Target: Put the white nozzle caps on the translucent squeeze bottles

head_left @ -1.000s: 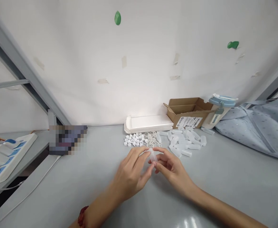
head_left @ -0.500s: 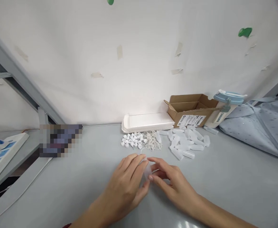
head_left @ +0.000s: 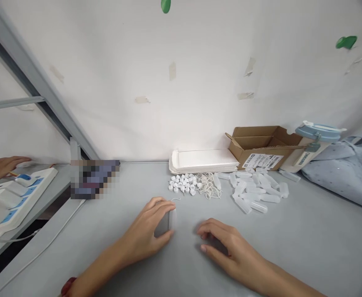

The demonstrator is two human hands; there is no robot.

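Note:
My left hand (head_left: pixel 151 227) spans a small translucent plastic tube (head_left: pixel 172 218), with fingertips at its far end and the thumb at its near end. A thin whitish string (head_left: pixel 176 199) shows at the tube's far end. Apart from it, to the right, my right hand (head_left: pixel 219 243) rests low over the table, fingers curved, thumb apart, nothing in it. Beyond the hands lie a heap of small white caps (head_left: pixel 182 183), a tangle of whitish string loops (head_left: pixel 210 187) and several loose translucent tubes (head_left: pixel 255 192).
A stack of white flat packs (head_left: pixel 204 161) lies against the wall beside an open cardboard box (head_left: pixel 263 154). Right of it are a blue-lidded cup (head_left: pixel 311 144) and a pale blue bag (head_left: pixel 348 173). At left are a blurred-out object (head_left: pixel 94 179), a power strip (head_left: pixel 17 202) and another person's hand (head_left: pixel 4 169).
My hands have parted. The left hand has moved left with the tube, and the right hand has let go of it. The view has turned left, bringing another person's hand into sight.

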